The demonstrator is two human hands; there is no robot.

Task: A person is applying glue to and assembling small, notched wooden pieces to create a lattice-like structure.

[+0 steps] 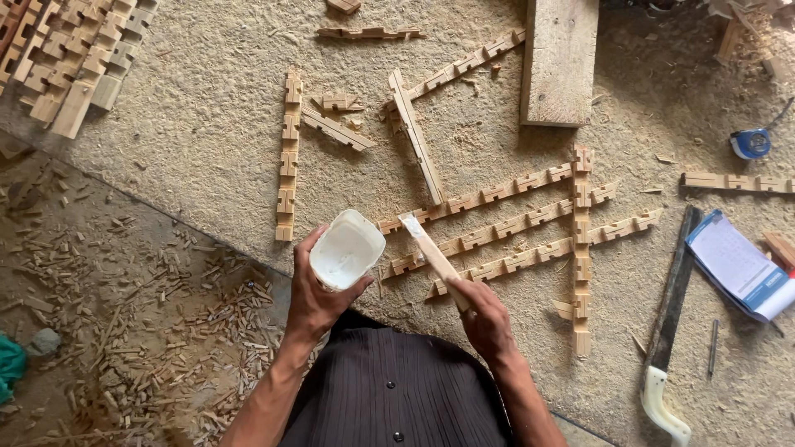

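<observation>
White plastic cup, light and probably squashy, sits gripped around its wall in the left hand; the right hand pinches the near end of a stiff wooden stick.

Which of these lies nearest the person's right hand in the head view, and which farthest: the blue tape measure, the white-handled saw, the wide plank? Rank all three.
From the right hand:
1. White-handled saw, lying on the sawdust to the hand's right.
2. Wide plank, up at the top, above the lattice of notched strips.
3. Blue tape measure, far upper right.
</observation>
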